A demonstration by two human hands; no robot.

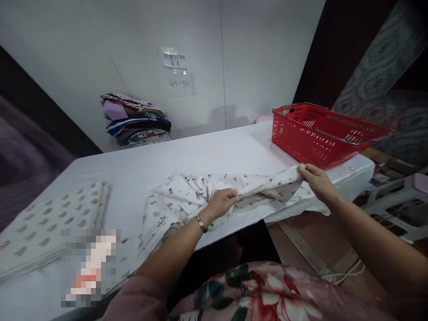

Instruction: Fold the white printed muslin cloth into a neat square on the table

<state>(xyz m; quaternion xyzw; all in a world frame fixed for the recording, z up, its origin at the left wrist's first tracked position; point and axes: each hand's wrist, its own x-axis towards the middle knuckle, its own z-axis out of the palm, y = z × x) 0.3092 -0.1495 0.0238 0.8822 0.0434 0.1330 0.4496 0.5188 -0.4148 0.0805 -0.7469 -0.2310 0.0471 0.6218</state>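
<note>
A white cloth with a small dark print (187, 194) lies bunched along the front of the table. My left hand (222, 203), with a metal bracelet at the wrist, is closed on its near edge around the middle. Further right, my right hand (314, 178) pinches the same cloth by its corner, so the edge is stretched between both hands. The left part of the cloth is rumpled and spreads toward the table's front edge. To the left lies a folded white cloth with grey spots (56, 218), apart from my hands.
A red plastic basket (304, 142) stands at the table's right end. Folded clothes (137, 120) are stacked against the wall at the back left. Paper labels (174, 58) hang on the wall. A white plastic stool (397, 200) stands right of the white table (214, 154). A blurred patch covers the lower left.
</note>
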